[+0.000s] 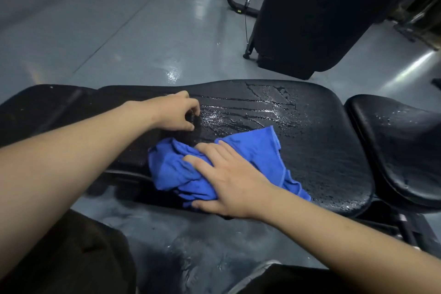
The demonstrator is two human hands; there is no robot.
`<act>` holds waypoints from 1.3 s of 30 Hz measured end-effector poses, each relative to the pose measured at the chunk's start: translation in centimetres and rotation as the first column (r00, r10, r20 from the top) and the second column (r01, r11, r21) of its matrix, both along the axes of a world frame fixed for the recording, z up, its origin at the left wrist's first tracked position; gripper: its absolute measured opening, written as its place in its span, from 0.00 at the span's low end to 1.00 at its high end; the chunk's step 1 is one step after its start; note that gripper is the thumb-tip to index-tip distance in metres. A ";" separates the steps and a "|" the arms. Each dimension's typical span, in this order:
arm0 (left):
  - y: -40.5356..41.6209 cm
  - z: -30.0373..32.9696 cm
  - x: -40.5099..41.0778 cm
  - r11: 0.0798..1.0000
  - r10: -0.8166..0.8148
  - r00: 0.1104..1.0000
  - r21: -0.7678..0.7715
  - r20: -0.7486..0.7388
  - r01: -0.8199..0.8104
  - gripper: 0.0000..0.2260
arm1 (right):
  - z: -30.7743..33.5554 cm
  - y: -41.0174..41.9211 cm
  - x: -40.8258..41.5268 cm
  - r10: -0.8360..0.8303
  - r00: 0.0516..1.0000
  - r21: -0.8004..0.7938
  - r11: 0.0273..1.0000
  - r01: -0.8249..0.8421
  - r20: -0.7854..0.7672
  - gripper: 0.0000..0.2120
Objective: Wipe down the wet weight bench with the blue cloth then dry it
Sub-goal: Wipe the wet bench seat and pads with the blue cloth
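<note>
Pressing blue cloth [171,169] flat under my spread right hand [229,181]; wet streaks [250,112] lie just beyond it, bench pad [334,150] running left-right, curled left hand [176,112] bracing.

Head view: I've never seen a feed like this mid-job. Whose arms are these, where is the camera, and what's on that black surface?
There is no machine here: the camera sits on a person's head and looks down at their own two bare arms. The black surface is a padded weight bench; shiny water streaks lie across its far side, with droplets on the separate seat pad to the right. The right hand presses flat on a crumpled blue cloth at the near edge. The left hand rests on the bench with curled fingers; it seems to hold nothing. Grey floor and other gym equipment lie beyond.
</note>
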State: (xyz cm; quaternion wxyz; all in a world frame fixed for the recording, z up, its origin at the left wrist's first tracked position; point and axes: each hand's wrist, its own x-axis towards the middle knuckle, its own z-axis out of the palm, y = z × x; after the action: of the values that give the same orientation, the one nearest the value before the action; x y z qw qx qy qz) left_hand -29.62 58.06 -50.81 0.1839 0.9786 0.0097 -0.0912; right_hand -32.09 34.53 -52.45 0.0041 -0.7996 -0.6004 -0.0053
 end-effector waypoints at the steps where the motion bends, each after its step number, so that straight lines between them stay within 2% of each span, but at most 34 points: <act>1: -0.2 0.0 0.1 1.000 0.001 1.000 -0.002 0.004 -0.001 0.19 | 0.5 -1.2 0.6 0.005 1.000 -0.005 1.000 -0.005 -0.013 0.39; 5: -1.0 0.3 0.6 0.999 0.011 0.999 -0.042 0.043 -0.009 0.20 | 3.2 -7.3 3.3 -0.076 0.996 -0.035 0.997 0.074 -0.054 0.38; 11: -1.9 0.2 0.9 1.000 0.000 1.000 -0.023 0.026 0.001 0.19 | 5.6 -14.5 7.7 -0.231 0.972 -0.015 0.973 0.230 -0.053 0.38; 20: -1.0 -0.2 1.3 0.998 0.055 0.998 -0.008 0.024 -0.055 0.15 | 3.9 -8.0 14.1 -0.165 0.985 0.016 0.986 0.166 -0.041 0.40; 25: -0.6 -0.6 1.9 0.999 0.049 0.998 0.014 0.024 -0.050 0.14 | 4.3 -4.2 20.9 -0.278 0.959 0.022 0.960 0.279 -0.061 0.44; 30: -0.7 -0.4 2.8 0.998 0.042 0.999 0.055 0.027 -0.044 0.11 | 5.5 -4.6 26.0 -0.441 0.893 0.031 0.895 0.445 -0.087 0.40; 33: -0.7 0.0 3.5 0.997 0.029 0.999 0.066 0.019 -0.030 0.11 | 6.0 -6.3 26.7 -0.505 0.859 0.049 0.859 0.510 -0.085 0.34; 39: -0.9 0.5 3.7 0.998 -0.030 0.999 0.053 0.028 0.029 0.17 | 6.9 -11.0 25.5 -0.594 0.791 0.097 0.787 0.609 -0.146 0.38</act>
State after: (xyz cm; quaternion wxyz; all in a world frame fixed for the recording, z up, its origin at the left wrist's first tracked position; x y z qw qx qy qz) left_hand -25.90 57.17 -50.29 0.1571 0.9844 -0.0051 -0.0796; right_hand -6.58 23.54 -45.54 0.0902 -0.9460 -0.3112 -0.0049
